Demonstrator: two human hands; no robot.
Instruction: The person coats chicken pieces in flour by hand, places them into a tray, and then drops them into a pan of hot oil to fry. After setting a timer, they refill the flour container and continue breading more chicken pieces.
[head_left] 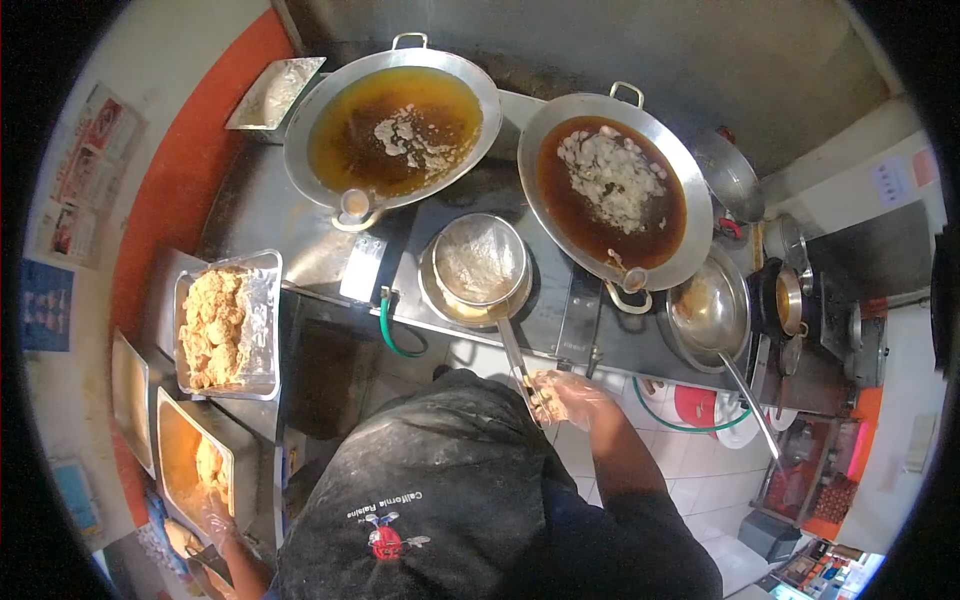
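My left hand (217,518), in a clear glove, reaches over the near edge of a metal tray (238,492) of orange-tan breading. Its fingers are at a clump of breaded pieces (209,465), and their tips are blurred there. Before my body, my right hand (568,397) has curled fingers, its clear glove caked with tan crumbs. Those fingers overlap the end of a strainer's handle (513,350); I cannot tell what they grip. The round mesh strainer (480,258) rests over a metal bowl (440,295) on the counter.
Two wide woks stand at the back: the left wok (296,150) and right wok (697,225) contain brown oil and pale floating bits. A tray (262,345) of breaded pieces is at left. A ladle (750,400) leans from a metal bowl (735,325). A green hose (388,330) hangs at the counter edge.
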